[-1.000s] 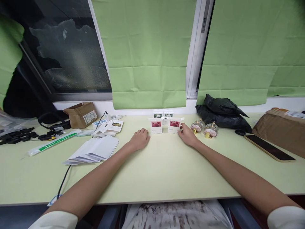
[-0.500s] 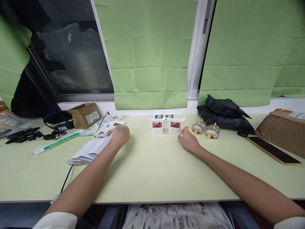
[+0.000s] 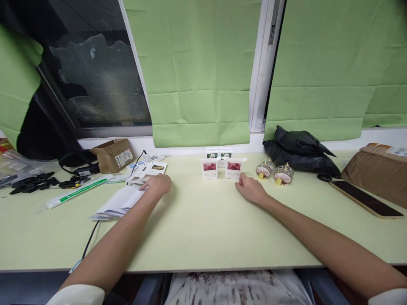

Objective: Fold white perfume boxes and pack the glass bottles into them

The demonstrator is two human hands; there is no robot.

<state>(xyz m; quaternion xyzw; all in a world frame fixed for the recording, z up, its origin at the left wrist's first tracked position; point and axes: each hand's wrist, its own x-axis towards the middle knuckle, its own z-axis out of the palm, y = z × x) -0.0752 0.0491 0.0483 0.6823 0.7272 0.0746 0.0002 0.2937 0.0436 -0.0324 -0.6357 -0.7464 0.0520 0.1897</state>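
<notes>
left hand (image 3: 160,184): at white folded sheets (image 3: 117,202), grip cannot tell | right hand (image 3: 252,189): grip half-open, beside pink-flower box (image 3: 233,169)

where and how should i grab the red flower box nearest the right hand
The red-flower box nearest the right hand is probably best pinched by its side walls, below the flaps spread at its top. Come from the front right: it stands upright, with another red-flower box to its left and white-flower boxes behind.
</notes>
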